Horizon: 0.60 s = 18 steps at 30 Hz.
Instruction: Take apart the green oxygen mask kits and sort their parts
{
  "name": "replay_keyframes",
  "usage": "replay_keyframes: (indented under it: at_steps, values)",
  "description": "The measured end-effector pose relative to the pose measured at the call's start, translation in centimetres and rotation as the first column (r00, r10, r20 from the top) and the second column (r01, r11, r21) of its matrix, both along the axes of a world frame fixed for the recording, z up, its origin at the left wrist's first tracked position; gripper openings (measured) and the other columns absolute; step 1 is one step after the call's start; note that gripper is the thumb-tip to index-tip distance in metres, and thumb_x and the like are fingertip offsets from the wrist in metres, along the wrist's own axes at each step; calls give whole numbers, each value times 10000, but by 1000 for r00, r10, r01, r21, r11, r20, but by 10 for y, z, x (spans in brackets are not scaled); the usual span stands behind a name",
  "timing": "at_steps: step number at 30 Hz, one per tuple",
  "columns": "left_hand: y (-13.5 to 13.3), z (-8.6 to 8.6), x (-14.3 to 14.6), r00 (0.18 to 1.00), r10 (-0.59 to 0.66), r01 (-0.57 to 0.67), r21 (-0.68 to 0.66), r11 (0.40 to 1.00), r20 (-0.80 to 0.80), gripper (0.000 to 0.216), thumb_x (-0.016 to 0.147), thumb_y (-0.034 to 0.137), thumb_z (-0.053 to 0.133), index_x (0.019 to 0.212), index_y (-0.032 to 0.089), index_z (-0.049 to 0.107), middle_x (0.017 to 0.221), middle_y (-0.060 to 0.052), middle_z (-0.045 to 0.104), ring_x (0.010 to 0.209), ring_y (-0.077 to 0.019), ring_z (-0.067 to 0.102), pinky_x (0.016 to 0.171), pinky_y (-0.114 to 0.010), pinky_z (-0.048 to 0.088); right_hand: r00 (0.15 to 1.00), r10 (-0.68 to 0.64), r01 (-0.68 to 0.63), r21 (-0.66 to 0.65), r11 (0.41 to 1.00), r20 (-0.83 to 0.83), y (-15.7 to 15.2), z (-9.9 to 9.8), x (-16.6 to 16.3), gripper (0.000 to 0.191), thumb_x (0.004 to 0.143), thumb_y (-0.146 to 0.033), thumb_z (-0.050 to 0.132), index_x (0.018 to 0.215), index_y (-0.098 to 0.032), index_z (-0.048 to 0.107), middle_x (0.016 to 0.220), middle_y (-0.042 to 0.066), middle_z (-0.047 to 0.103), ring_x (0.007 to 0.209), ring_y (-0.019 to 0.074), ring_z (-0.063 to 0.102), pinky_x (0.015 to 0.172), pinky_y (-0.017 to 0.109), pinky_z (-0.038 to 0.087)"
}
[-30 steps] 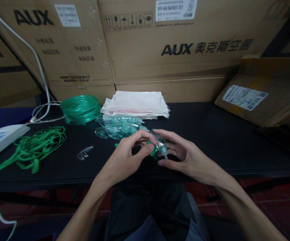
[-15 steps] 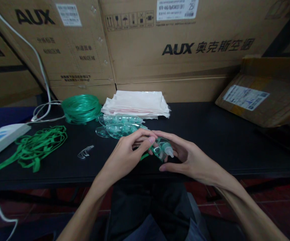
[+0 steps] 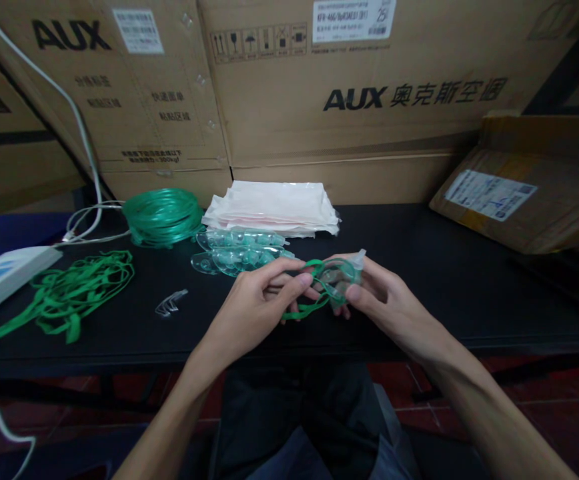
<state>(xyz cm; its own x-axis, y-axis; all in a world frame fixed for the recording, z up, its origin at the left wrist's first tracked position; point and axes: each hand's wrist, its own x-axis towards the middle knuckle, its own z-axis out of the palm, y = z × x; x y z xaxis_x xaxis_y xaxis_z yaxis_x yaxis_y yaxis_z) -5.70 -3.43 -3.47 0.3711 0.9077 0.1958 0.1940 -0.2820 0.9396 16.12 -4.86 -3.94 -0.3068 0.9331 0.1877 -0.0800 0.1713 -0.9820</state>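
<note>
Over the front edge of the black table [image 3: 449,267], both hands work on one clear green mask [image 3: 342,275]. My right hand [image 3: 384,300] grips the mask, thumb pressed on its side, its white port pointing up and back. My left hand [image 3: 257,307] pinches the green elastic strap [image 3: 305,308], which loops from the mask down under my fingers. Just behind my hands lies a row of several more clear masks [image 3: 239,252].
A heap of green straps [image 3: 72,290] and a coil of green tubing [image 3: 162,215] lie on the left. Small clear clips [image 3: 169,303] sit by the straps. A stack of white plastic bags [image 3: 274,207] lies at the back. Cardboard boxes [image 3: 369,93] wall in the far side.
My right hand has turned the mask so that its port points up and back, and has risen a little. The green strap now hangs in a visible loop between my hands.
</note>
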Motion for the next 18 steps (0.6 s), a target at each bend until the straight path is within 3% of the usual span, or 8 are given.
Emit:
replay_keyframes:
  at_steps: [5, 12, 16, 18]
  values:
    - [-2, 3, 1, 999, -5, 6, 27, 1000, -52, 216, 962, 385, 671, 1023, 193, 747, 795, -7, 769, 554, -111, 646, 489, -189, 481, 989, -48, 44, -28, 999, -138, 1, -10, 5, 449, 853, -563, 793, 1152, -232, 739, 1068, 51, 745, 942, 194, 670, 755, 273, 521]
    - [-4, 1, 2, 983, 75, -34, 236, 971, -169, 266, 1012, 384, 605, 953, 203, 790, 770, 18, 792, 465, -78, 545, 505, -195, 455, 943, -188, 157, -132, 979, -273, 5, -1, 3, 333, 850, -558, 790, 993, -258, 764, 1030, 40, 784, 962, 234, 737, 942, 409, 593]
    - [-5, -1, 1, 962, 159, -74, 350, 934, -220, 260, 1019, 355, 606, 960, 222, 822, 712, 34, 787, 502, -98, 611, 575, -202, 499, 863, -349, 309, -166, 937, -364, 13, 0, 9, 263, 915, -585, 694, 930, -325, 735, 1064, 1, 781, 1128, 250, 729, 1023, 455, 589]
    - [-4, -2, 1, 962, 179, -90, 376, 922, -208, 231, 1010, 336, 627, 988, 221, 827, 715, 34, 788, 570, -118, 675, 625, -206, 528, 848, -366, 320, -181, 930, -383, 16, -1, 12, 313, 940, -629, 622, 936, -339, 737, 1115, 9, 783, 1221, 267, 699, 1076, 468, 559]
